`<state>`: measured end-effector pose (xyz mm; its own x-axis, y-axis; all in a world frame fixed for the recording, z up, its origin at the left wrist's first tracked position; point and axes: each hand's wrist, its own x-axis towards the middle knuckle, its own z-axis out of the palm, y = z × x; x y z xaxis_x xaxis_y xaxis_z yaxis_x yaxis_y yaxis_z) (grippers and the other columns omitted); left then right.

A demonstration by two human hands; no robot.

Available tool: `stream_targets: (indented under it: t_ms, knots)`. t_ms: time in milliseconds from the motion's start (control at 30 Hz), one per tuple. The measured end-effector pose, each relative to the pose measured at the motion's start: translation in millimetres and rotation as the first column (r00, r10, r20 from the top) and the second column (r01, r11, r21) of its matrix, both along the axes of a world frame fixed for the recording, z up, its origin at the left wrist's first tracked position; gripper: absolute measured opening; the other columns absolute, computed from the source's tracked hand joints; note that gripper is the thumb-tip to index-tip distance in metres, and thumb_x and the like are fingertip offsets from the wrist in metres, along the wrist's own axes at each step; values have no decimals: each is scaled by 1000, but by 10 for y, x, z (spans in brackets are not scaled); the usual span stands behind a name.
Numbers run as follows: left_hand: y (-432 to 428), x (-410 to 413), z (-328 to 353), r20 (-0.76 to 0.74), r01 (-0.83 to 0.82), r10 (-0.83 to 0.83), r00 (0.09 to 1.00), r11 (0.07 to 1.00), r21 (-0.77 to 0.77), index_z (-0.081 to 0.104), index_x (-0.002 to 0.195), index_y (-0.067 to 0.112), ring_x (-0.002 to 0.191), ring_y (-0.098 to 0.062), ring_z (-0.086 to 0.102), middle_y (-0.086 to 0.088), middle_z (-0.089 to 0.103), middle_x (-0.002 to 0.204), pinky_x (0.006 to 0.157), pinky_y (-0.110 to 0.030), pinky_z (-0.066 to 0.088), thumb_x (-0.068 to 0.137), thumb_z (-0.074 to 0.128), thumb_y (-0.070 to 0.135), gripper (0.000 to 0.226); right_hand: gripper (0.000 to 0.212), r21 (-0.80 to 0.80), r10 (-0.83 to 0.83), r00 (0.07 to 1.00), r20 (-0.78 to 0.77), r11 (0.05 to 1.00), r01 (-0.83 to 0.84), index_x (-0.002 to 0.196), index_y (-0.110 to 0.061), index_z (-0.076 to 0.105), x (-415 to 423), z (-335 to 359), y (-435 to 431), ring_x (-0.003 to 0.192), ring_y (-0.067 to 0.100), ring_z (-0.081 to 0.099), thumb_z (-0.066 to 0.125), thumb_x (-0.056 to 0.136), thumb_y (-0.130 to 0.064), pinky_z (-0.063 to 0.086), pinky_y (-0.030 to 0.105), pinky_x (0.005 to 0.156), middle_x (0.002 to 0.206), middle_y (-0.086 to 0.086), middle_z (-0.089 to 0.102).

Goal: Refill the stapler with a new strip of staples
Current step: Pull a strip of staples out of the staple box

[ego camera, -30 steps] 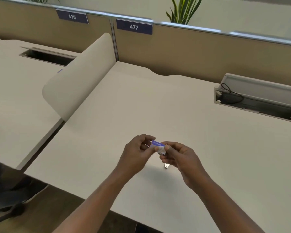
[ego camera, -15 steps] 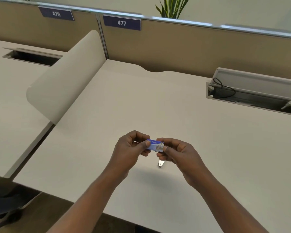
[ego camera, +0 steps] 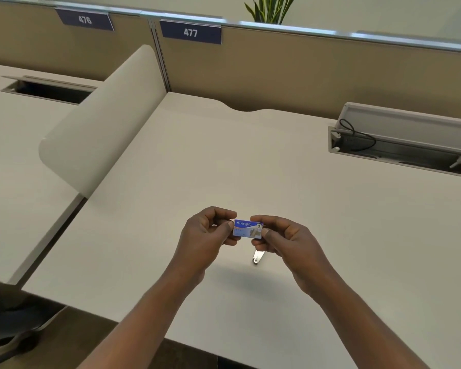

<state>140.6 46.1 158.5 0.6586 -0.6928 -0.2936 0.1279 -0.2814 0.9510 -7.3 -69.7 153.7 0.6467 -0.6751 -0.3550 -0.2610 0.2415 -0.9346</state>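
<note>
Between the left hand (ego camera: pixel 208 233) and right hand (ego camera: pixel 285 241), both pinching it, the staple box (ego camera: pixel 248 229) looks unopened, so loading remains.

Stapler (ego camera: pixel 258 256) mostly hidden behind right hand (ego camera: pixel 290 242).

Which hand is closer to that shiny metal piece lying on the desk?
Right. The right hand hovers just above the metal piece, partly covering it; the left hand is off to its left.

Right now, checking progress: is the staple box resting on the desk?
No: both hands, left and right, hold the staple box above the desk.
</note>
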Motion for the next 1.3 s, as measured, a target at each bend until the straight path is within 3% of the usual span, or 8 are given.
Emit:
stream_targets:
  t_ms: [267, 533, 700, 900, 1100, 1233, 1300]
  knots:
    - [-14, -19, 8, 82, 4, -6, 997, 1000, 29, 70, 103, 16, 69, -15, 73, -15, 76, 86, 76, -37, 59, 96, 56, 0, 23, 33, -69, -1, 1000, -19, 998, 0, 111, -23, 75, -2, 19, 33, 84, 21, 74, 52, 99, -4, 57, 43, 94, 98, 0, 80]
    - [-43, -83, 24, 135, -25, 21, 991, 999, 27, 66, 100, 20, 71, -21, 75, -21, 67, 80, 69, -29, 57, 93, 54, 1, 24, 29, -66, -13, 1000, -16, 998, 12, 111, -23, 76, -24, 13, 25, 84, 18, 75, 56, 98, -7, 58, 41, 93, 98, -1, 80]
    - [-68, -86, 28, 50, 24, -24, 998, 1000, -3, 68, 101, 15, 68, -22, 72, -7, 78, 82, 76, -41, 59, 95, 51, -1, 24, 26, -19, -23, 1000, 11, 1000, 23, 112, -21, 76, -47, -23, -21, 88, 24, 74, 57, 99, -8, 59, 41, 92, 100, 4, 80]
    - [-82, -77, 46, -46, 94, -97, 994, 994, -61, 70, 104, 8, 70, -21, 69, -17, 76, 92, 74, -35, 59, 96, 68, 11, 9, 26, 65, -24, 998, 51, 998, 21, 111, -16, 76, -77, -54, -77, 83, 22, 72, 57, 98, -5, 58, 37, 88, 99, 10, 79]
    - [-91, -67, 17, -110, 89, -100, 989, 991, -99, 68, 106, 3, 73, -28, 72, -21, 76, 97, 80, -45, 61, 102, 52, 1, 16, 26, 180, -30, 993, 113, 984, 10, 114, -9, 74, -117, -52, -134, 82, 21, 68, 54, 99, -3, 56, 30, 81, 107, 18, 76]
    - [-93, -80, -1, -117, 75, -89, 989, 991, -114, 63, 99, 3, 71, -28, 71, -26, 74, 94, 76, -41, 61, 99, 51, -7, 15, 26, 210, -42, 991, 129, 978, 14, 115, -7, 73, -144, -44, -149, 81, 21, 67, 53, 99, -2, 56, 30, 81, 111, 21, 75]
    - [-89, -96, -30, -121, 58, -71, 990, 992, -111, 62, 97, 2, 70, -27, 72, -20, 73, 88, 76, -41, 61, 98, 51, -9, 15, 26, 198, -50, 991, 126, 980, 24, 115, -8, 74, -154, -34, -155, 82, 20, 67, 54, 99, -3, 57, 29, 80, 111, 20, 75]
